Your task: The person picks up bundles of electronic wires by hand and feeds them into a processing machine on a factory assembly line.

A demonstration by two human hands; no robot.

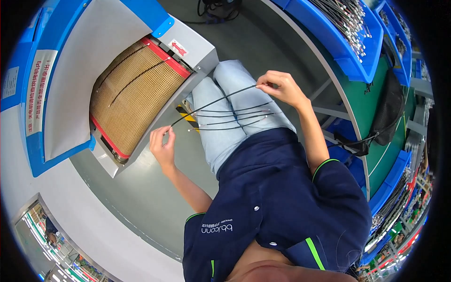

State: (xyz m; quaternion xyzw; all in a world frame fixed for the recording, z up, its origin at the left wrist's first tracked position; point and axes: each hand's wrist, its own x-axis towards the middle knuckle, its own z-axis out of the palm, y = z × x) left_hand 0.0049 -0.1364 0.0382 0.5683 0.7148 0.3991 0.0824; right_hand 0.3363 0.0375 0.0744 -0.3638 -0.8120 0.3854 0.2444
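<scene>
Holding a black cable (225, 97) extended right of the mesh belt (136, 103), the left hand (162, 145), nearer the belt, and the right hand (282, 88), farther from it, each pinch near an end. Two dark cables (137, 77) already lie on the belt; several loose cables (225, 117) across the lap (213, 145), right of the belt, seem not yet dealt with

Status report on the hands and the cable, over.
Left hand, right hand: each pinching the same black cable, stretched between them. More cables across the lap.
</scene>
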